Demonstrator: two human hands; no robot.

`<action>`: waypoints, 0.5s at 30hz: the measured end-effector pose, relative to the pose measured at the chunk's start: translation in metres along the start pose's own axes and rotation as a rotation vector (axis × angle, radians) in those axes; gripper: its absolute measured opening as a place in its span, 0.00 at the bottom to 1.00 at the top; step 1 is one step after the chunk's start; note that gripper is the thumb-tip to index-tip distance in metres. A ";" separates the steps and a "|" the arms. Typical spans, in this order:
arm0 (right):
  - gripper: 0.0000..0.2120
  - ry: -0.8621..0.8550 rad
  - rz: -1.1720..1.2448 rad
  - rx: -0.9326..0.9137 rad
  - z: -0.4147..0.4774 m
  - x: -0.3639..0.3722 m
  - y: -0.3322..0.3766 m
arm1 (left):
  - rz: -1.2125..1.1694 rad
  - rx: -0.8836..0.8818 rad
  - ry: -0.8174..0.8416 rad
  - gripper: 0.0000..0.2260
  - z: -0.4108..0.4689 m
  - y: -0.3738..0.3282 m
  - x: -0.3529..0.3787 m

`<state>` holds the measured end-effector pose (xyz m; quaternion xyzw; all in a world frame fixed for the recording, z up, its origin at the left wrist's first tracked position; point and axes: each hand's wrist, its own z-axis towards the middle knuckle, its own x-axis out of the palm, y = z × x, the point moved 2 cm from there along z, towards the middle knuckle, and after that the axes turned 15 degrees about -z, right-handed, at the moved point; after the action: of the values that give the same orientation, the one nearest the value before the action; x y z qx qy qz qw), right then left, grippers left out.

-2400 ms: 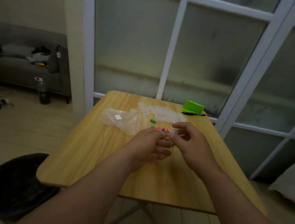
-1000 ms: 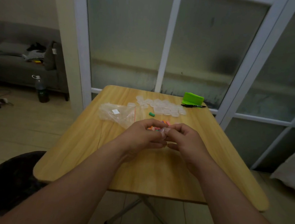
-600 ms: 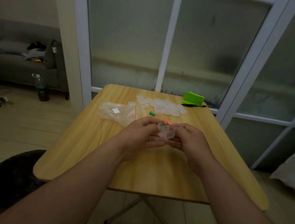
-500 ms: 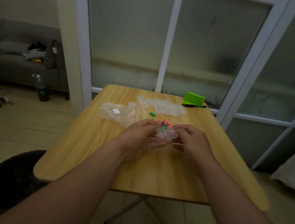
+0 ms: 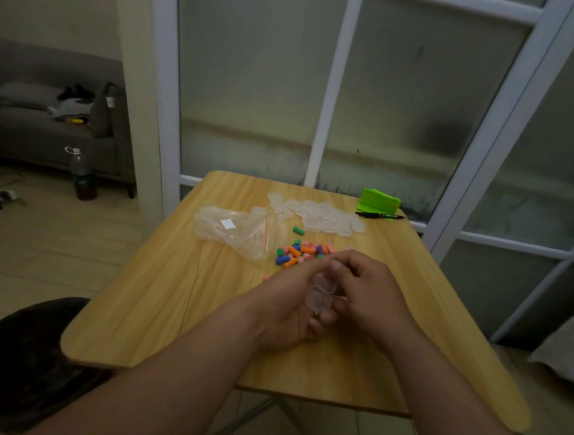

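Note:
A small clear plastic case (image 5: pixel 322 291) is held between both hands above the wooden table (image 5: pixel 176 298). My left hand (image 5: pixel 289 306) cups it from below and the left. My right hand (image 5: pixel 369 292) grips it from the right, thumb on top. Whatever the case contains is hidden. Just beyond my hands lies a pile of small coloured foam earplugs (image 5: pixel 301 252), with one green earplug (image 5: pixel 298 230) lying apart from the pile.
A clear zip bag (image 5: pixel 234 230) lies left of the pile. Several clear plastic cases (image 5: pixel 320 214) are spread at the table's far side, beside a green holder (image 5: pixel 379 201) and a black pen (image 5: pixel 380 216). A dark stool (image 5: pixel 16 361) stands at lower left.
Both hands drew back toward me with the clear case, uncovering the earplug pile. The green earplug seen in the case half a second ago is out of sight.

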<state>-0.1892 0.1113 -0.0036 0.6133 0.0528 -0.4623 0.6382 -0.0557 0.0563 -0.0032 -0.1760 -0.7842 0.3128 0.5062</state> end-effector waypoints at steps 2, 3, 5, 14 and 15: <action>0.09 0.010 0.058 0.011 0.001 -0.002 -0.001 | -0.011 0.018 -0.027 0.17 0.002 -0.001 0.000; 0.09 0.004 0.095 0.021 0.001 -0.004 -0.001 | -0.026 0.035 -0.066 0.19 0.002 -0.002 0.000; 0.09 -0.054 0.128 0.078 0.004 -0.013 -0.004 | -0.081 0.093 -0.165 0.21 0.002 -0.008 -0.004; 0.06 -0.096 -0.160 0.148 0.009 -0.010 -0.031 | -0.329 0.383 -0.315 0.23 -0.014 -0.047 -0.036; 0.06 -0.086 -0.209 0.115 0.009 -0.005 -0.027 | -0.331 0.389 -0.319 0.23 -0.016 -0.048 -0.037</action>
<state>-0.2139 0.1116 -0.0178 0.6199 0.0624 -0.5544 0.5518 -0.0234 0.0035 0.0084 0.1058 -0.7972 0.3941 0.4450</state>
